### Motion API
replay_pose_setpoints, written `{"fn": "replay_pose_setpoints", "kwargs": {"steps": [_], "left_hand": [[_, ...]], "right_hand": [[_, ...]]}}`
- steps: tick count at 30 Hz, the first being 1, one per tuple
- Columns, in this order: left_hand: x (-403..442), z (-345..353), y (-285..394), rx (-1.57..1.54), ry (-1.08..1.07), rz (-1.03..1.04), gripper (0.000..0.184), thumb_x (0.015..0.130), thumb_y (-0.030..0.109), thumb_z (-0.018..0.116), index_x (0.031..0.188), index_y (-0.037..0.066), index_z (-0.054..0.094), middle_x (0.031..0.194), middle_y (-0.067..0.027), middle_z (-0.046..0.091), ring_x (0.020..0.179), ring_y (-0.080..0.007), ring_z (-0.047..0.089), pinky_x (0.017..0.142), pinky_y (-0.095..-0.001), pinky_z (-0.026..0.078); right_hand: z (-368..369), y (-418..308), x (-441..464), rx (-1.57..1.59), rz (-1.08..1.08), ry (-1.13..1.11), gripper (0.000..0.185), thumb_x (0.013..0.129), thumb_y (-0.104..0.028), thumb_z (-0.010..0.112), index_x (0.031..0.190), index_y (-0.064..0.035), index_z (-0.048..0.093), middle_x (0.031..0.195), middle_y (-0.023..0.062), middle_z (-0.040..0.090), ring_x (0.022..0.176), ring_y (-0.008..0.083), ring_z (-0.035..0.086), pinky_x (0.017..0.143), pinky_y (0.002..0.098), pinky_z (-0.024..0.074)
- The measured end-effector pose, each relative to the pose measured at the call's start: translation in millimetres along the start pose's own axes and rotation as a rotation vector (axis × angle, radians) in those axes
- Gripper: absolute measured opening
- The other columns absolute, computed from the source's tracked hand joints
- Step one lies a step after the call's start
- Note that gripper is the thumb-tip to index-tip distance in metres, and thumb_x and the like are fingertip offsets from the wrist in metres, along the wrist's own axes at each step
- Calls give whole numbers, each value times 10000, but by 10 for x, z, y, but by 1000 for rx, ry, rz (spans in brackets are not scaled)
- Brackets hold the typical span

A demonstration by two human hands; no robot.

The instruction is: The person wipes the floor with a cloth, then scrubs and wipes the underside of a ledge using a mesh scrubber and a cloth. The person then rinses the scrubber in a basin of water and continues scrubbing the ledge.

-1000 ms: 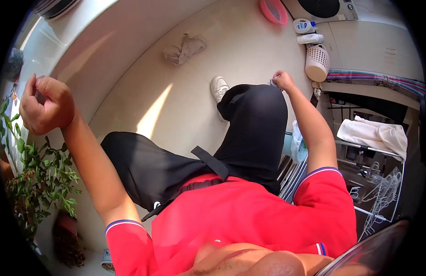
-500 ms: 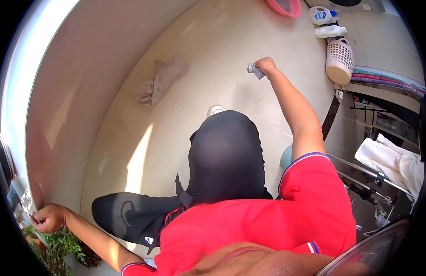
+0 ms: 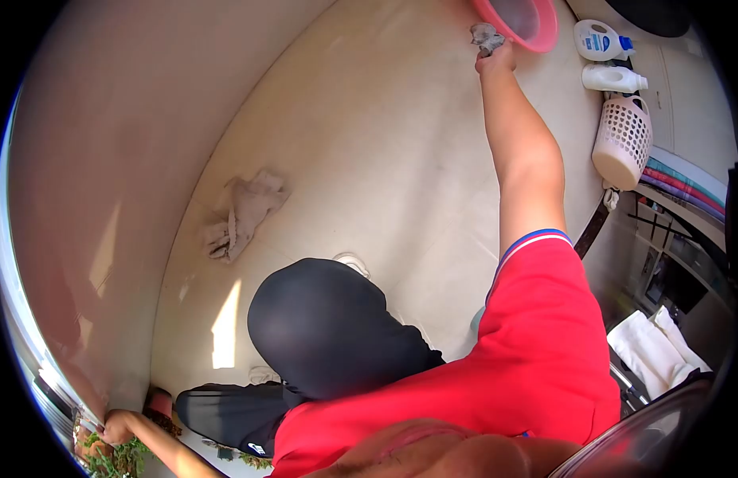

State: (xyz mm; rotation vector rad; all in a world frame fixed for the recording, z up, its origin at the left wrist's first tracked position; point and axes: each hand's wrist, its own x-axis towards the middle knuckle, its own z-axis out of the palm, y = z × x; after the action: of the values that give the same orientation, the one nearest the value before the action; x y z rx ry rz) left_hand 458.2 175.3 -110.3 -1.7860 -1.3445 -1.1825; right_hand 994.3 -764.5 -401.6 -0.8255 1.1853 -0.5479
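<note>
My right hand (image 3: pixel 497 59) is stretched far forward over the floor, its fingers closed round a crumpled grey cloth (image 3: pixel 486 37). Right beside it stands a pink basin (image 3: pixel 550 33); whether hand and rim touch, I cannot tell. Down at the lower left, my left hand (image 3: pixel 119 426) is closed at the edge of a ledge (image 3: pixel 88 421), above green plants (image 3: pixel 118 460); its fingertips are partly hidden. Another cloth, pale and wrinkled (image 3: pixel 253 207), lies on the floor near the wall.
Two white detergent bottles (image 3: pixel 600 41) and a perforated laundry basket (image 3: pixel 624 139) line the right side. White cloth (image 3: pixel 651 350) hangs over a metal rack at the lower right. A curved wall (image 3: pixel 138 159) bounds the left. My bent knee (image 3: pixel 317 327) is in front.
My right hand has moved forward with the grey cloth, up to the pink basin. My left hand appears lower in view. My knee and the whole view have shifted.
</note>
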Motion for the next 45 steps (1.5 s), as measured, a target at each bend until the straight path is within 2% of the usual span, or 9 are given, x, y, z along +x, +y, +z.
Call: {"fn": "replay_pose_setpoints", "kwargs": {"steps": [7,15,19,23,25,29,33,34,45], "left_hand": [[60,30,12,100,-30,-91,202,761,173,666,857,19,754,858,-191,733,808,-371,714,707,-492,566],[66,16,107,59,-30,-247,221,743,199,686,845,20,767,845,-200,733,806,-364,719,696,-500,564],[34,22,138,-65,46,-300,219,741,207,694,838,25,765,861,-205,732,821,-366,718,694,-496,565],[18,92,98,-125,82,-350,227,740,206,698,853,21,765,886,-214,731,827,-362,716,693,-495,563],[42,124,29,27,58,-189,224,745,191,685,856,13,764,895,-222,728,826,-361,713,697,-495,559],[98,219,-115,-293,82,-323,194,753,135,668,848,-9,756,879,-226,727,815,-371,708,694,-500,550],[165,313,-451,-15,94,346,211,774,160,625,790,-22,731,820,-245,698,780,-437,671,683,-531,536],[106,240,-418,103,-52,278,225,793,183,604,769,-11,716,821,-237,689,770,-443,652,698,-538,529],[116,607,-817,0,51,426,322,750,303,699,946,49,723,963,-156,716,972,-381,655,827,-488,543]], "right_hand": [[291,-120,293,113,45,92,217,907,-245,643,1110,-172,616,1021,-5,662,755,168,627,566,269,443],[165,-197,983,80,106,-245,316,993,-372,542,1267,-219,579,1282,10,594,1077,204,592,816,417,487],[140,-242,680,-70,163,-68,144,977,-333,563,1059,-228,617,974,-68,644,804,128,586,642,294,451],[-2,-118,665,-98,170,-162,114,995,-307,536,1018,-220,606,900,-68,630,723,112,570,594,274,429],[-108,-55,672,-124,160,-190,121,1003,-295,516,991,-212,603,860,-66,622,692,105,564,575,266,418],[-273,-9,244,-109,137,-197,138,992,-216,477,950,-183,604,781,-43,600,607,102,535,527,249,396],[-565,91,123,-117,157,-269,154,971,-149,451,924,-156,597,701,-32,556,504,114,474,479,240,367],[-643,118,29,-108,157,-270,155,967,-138,448,920,-151,595,687,-30,545,484,117,457,469,239,359],[-1278,392,-839,-147,241,-210,153,954,-143,449,848,-171,556,663,-48,514,460,97,405,453,236,323]]}}
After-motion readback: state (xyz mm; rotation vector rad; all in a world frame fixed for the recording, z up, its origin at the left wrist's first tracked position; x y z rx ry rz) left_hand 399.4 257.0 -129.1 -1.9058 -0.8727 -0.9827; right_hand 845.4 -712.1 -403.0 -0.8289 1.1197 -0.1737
